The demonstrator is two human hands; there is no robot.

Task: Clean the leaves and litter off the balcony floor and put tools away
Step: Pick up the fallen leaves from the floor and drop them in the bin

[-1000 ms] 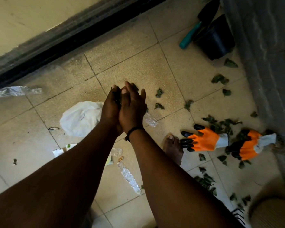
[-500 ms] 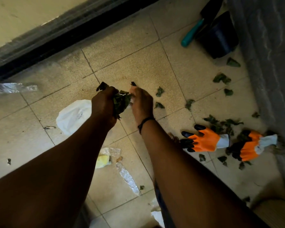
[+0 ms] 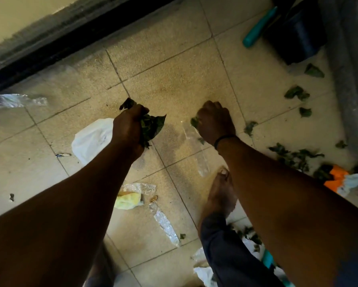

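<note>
- Green leaf bundle (image 3: 151,127): your left hand (image 3: 128,127) has it crushed in a fist, fingers curled tight around the wad, leaf tips poking out above and to the right of the knuckles.
- Change: a second ago both hands were pressed together around one clump; they have since parted, the left keeping the bulk and the right hand (image 3: 214,121) dropping toward the floor, where its fingers pinch a small leaf scrap (image 3: 194,122). Judgement: gathering is under way, with nothing bagged yet.
- Clear plastic film (image 3: 194,146) lies flat on the tile directly beneath the right hand; you may lift it with the scrap.
- White plastic bag (image 3: 91,139) sits just beside the left forearm, the likeliest receptacle, though its mouth cannot be seen.
- Remaining litter: scattered leaves (image 3: 296,156) to the right, a foil strip (image 3: 163,222), a yellow wrapper (image 3: 128,200), a clear wrapper (image 3: 12,100) far left.
- Tools not put away: orange gloves (image 3: 337,177), teal-handled trowel (image 3: 258,27) leaning at the black pot (image 3: 298,36).
- Edges and room: a dark door track (image 3: 70,38) bounds the floor ahead, a grey wall (image 3: 352,69) bounds it on the right; bare tiles between the hands give free sweep; your bare foot (image 3: 221,193) stands under the right forearm.
</note>
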